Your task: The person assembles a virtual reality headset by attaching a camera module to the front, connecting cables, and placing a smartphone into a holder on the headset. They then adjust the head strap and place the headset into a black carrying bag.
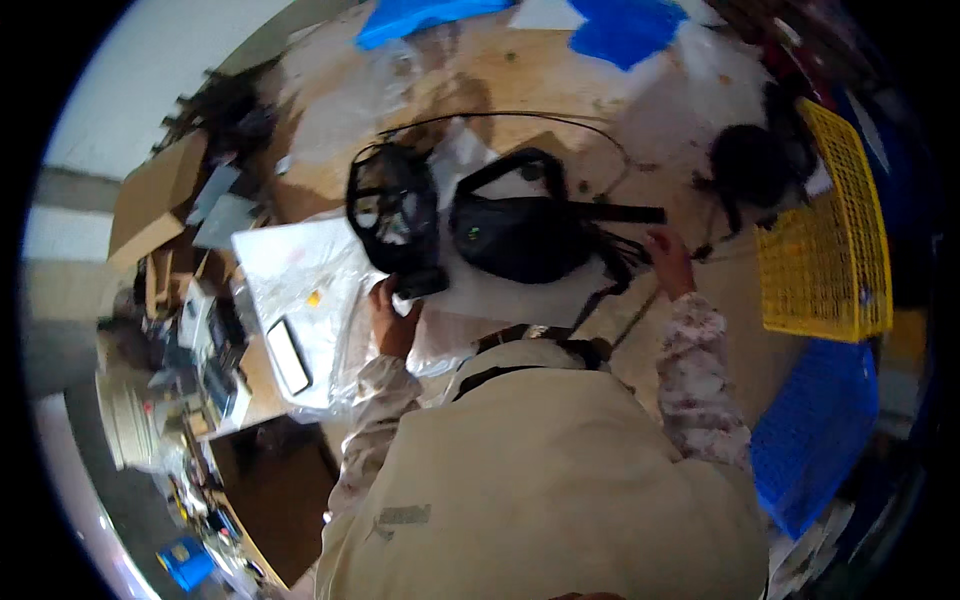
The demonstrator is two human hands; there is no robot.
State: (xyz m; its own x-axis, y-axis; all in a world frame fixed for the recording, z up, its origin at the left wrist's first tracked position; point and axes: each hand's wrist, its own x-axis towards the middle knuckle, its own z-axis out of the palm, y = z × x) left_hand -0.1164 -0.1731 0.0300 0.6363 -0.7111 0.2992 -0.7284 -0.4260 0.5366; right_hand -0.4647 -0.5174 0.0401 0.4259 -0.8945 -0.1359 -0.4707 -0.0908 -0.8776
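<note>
Black bag (525, 240) lies on the table between your two hands, just beyond and to the left of your right hand (672, 258). Your right fingers are bent close to the end of its flat strap (625, 213); you may have it pinched, but I cannot tell. Your left hand (393, 312) has its fingers at the near end of a black case (405, 205) with a see-through face, and whether they close on it is unclear too. If you pull the strap sharply, the bag could swing round or knock the case, as the two lie so near each other.

Loose straps (620, 260) trail just left of your right hand and could snag on your fingers or knot together. To the left of your left hand, a slick-looking white sheet (280, 255) might slide if your forearm leans on it.

Farther beyond both hands, a thin cord (520, 114) arches over the bag; dragging the case could catch it. Past your right hand sit a dark bundle (748, 165) and a yellow basket (872, 225).
</note>
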